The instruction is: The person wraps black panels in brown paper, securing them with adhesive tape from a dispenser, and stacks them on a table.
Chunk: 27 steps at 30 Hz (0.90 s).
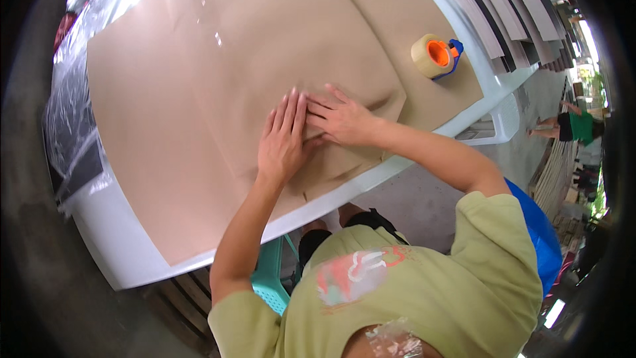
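A large sheet of brown kraft paper [152,126] covers most of the white table [119,252], with a fold running down its right part. My left hand [283,139] lies flat on the paper near the table's front edge, fingers stretched forward and held side by side. Beside it, my right hand [341,119] presses on the same spot with its fingers spread, their tips touching or nearly touching the left hand. The paper is creased and slightly raised around my hands. To the right, a roll of tape [423,56] in an orange and blue dispenser rests on the paper.
Clear plastic wrap [69,106] lies along the table's left side. Stacked grey and dark boards [507,13] stand at the far right corner. A teal stool [268,278] is beneath the front edge. Farther right is a person in a green top [582,127].
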Available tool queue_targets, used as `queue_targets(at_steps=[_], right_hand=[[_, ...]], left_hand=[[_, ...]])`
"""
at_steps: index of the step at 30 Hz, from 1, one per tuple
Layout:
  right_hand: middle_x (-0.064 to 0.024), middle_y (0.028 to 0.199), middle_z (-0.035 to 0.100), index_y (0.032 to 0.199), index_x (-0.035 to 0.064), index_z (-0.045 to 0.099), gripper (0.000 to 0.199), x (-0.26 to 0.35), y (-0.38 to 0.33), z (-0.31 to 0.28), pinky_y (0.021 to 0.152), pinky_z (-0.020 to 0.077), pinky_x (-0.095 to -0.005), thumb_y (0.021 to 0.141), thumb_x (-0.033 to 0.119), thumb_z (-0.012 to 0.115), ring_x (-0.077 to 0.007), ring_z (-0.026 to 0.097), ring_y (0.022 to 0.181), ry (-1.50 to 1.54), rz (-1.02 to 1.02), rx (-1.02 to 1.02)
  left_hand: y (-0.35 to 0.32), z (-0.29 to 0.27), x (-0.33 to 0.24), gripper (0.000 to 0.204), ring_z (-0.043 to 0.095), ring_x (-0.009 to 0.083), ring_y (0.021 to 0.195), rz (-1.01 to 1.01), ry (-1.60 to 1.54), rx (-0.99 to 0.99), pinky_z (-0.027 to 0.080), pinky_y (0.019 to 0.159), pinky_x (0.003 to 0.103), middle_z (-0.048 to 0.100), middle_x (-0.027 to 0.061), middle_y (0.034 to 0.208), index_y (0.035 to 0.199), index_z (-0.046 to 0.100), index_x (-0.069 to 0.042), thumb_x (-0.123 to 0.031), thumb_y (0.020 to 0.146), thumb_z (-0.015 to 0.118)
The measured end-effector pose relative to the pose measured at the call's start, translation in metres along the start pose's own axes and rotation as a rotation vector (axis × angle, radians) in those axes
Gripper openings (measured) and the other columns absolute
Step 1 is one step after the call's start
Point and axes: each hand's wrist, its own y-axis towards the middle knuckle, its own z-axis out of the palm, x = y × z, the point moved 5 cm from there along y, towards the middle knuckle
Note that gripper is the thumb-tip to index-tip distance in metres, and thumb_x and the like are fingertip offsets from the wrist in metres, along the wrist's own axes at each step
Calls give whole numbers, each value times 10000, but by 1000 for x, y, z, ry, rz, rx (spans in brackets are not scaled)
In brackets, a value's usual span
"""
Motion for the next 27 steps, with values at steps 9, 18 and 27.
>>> queue_targets(at_steps=[9, 18, 27], right_hand=[[35, 1487, 172, 1375, 415, 258, 750, -103, -96, 21, 1053, 223, -533, 743, 300, 646, -184, 216, 1352, 74, 188, -52], [-12, 1456, 267, 1382, 344, 292, 787, -104, -103, 26, 1033, 262, -515, 704, 220, 671, -199, 322, 1302, 210, 276, -383], [-38, 1434, 298, 1374, 286, 296, 730, -63, -115, 26, 1032, 234, -552, 722, 339, 620, -244, 329, 1297, -29, 43, -339]], left_hand=[[2, 18, 1, 771, 344, 258, 1278, -15, 54, -42, 309, 992, 428, 343, 84, 1403, 1370, 352, -168, -335, 707, 708], [17, 23, -26, 767, 383, 399, 1178, 15, 361, 40, 357, 905, 464, 371, 244, 1269, 1351, 337, -54, -239, 705, 708], [23, 18, -31, 708, 401, 410, 1122, 11, 298, 112, 377, 893, 483, 392, 246, 1222, 1286, 384, -15, -214, 684, 699]])
